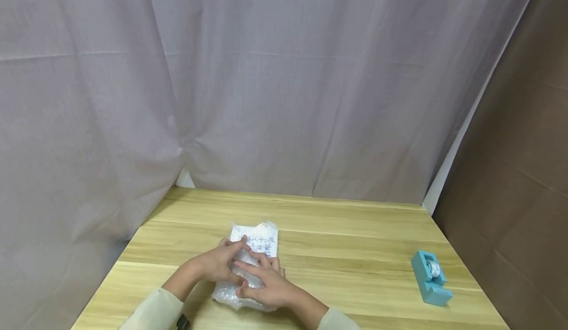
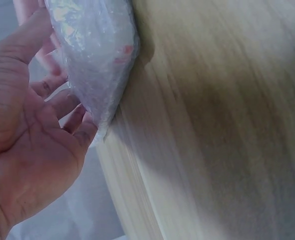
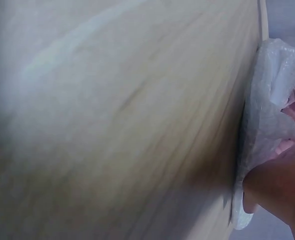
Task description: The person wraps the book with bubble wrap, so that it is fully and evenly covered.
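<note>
A flat package in clear bubble wrap lies on the wooden table in front of me. At its far end, a white surface with bluish print shows through the film. My left hand holds the left side, thumb over the top; in the left wrist view its bent fingers press along the package edge. From the right, my right hand grips the wrap with bent fingers, close to the left fingertips. A raised fold of bubble wrap stands by the right fingers in the right wrist view.
A turquoise tape dispenser with a roll of tape stands at the table's right side. Grey curtains hang behind and left of the wooden table, and a brown one on the right.
</note>
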Demonstrator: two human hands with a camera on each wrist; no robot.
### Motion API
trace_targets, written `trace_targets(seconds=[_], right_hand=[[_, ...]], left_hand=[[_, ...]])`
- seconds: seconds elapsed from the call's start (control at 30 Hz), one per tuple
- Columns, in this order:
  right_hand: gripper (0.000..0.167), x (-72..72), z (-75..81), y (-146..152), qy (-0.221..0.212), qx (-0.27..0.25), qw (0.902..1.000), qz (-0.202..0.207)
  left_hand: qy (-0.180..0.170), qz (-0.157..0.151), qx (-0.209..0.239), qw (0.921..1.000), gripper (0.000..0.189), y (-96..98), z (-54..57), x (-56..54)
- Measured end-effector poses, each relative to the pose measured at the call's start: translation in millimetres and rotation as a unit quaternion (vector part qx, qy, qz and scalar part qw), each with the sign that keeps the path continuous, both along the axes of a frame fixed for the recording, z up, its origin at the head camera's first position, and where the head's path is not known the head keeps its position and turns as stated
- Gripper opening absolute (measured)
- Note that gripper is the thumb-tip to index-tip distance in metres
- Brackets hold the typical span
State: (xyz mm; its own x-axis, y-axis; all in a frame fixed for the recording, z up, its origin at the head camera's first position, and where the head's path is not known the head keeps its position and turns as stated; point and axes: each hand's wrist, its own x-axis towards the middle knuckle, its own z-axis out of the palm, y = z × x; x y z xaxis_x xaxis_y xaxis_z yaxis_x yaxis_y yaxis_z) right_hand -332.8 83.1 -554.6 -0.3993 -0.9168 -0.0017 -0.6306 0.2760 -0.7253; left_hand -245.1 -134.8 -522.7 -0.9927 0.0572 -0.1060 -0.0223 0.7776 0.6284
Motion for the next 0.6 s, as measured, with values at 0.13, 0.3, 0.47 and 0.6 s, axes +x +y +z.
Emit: trace_targets(seconds=[0.13, 0.3, 0.47, 0.6], right_hand=[[0.071, -1.3, -1.2, -1, 0.007, 0.009, 0.9999, 0.002], [0.074, -2.0, -2.1, 0, -0.006, 0.013, 0.9999, 0.005], [0.074, -2.9, -2.2, 2, -0.003, 0.007, 0.9999, 0.006], [0.074, -3.4, -3.3, 2, 0.014, 0.005, 0.9999, 0.002]], left_hand=[[-0.006, 0.004, -0.004, 1.0000, 0.105, -1.1, 0.2, 0.3], [-0.016, -0.007, 0.003, 0.9998, 0.091, -4.7, -0.1, 0.3], [-0.022, -0.024, 0.034, 0.9989, 0.077, -13.8, 0.2, -1.9], [-0.013, -0.042, 0.055, 0.9975, 0.064, -21.5, -1.3, -2.0]])
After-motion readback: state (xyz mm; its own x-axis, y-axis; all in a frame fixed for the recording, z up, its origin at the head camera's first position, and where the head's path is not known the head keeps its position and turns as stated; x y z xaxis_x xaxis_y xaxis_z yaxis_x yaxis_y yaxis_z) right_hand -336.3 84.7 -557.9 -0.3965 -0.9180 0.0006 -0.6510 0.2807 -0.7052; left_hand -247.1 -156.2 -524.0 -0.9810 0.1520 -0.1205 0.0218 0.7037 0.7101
